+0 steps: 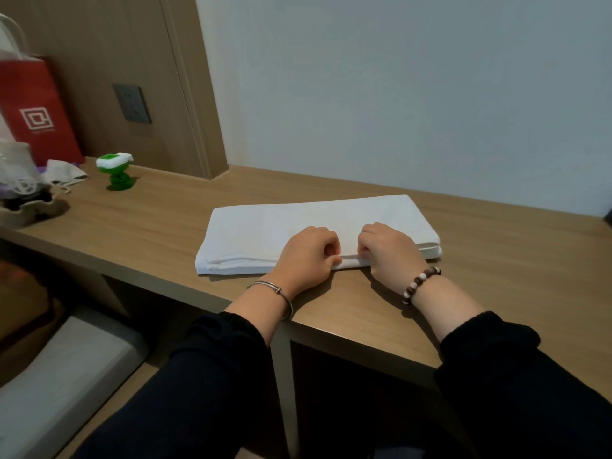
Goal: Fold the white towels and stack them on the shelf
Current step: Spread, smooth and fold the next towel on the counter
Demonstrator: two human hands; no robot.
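Note:
A white towel (pixel 284 223) lies folded into a long flat rectangle on the wooden shelf top (pixel 149 223), with several layers showing along its near edge. My left hand (pixel 306 256) and my right hand (pixel 390 251) sit close together at the middle of that near edge. Both have curled fingers and pinch the towel's front layers. A metal bangle is on the left wrist and a bead bracelet on the right.
A red paper bag (pixel 36 111) stands at the far left by the wood wall panel. Near it are a small green figure (pixel 116 172), a crumpled cloth (pixel 64 173) and a white container (pixel 18 180). A grey cushion (pixel 56 376) lies below left.

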